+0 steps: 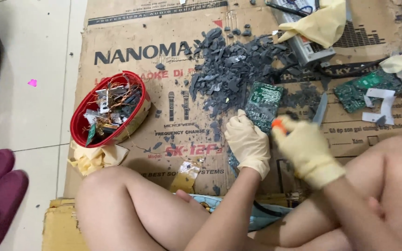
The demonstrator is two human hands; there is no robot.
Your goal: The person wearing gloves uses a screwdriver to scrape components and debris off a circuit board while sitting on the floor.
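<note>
A person sat cross-legged on flattened cardboard (131,42), their gloved left hand (247,142) pressing flat a green circuit board (262,103) near its middle, steadying it, while the gloved right hand (308,151) gripped an orange-handled knife (319,109), blade angled beside it.

Flattened cardboard (131,42) — grey shards (231,69), red bowl (77,125)

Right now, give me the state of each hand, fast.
Left hand: gloved, pressed on the green circuit board, pinning it to the cardboard.
Right hand: gloved, closed around an orange-handled tool; blurred.
</note>
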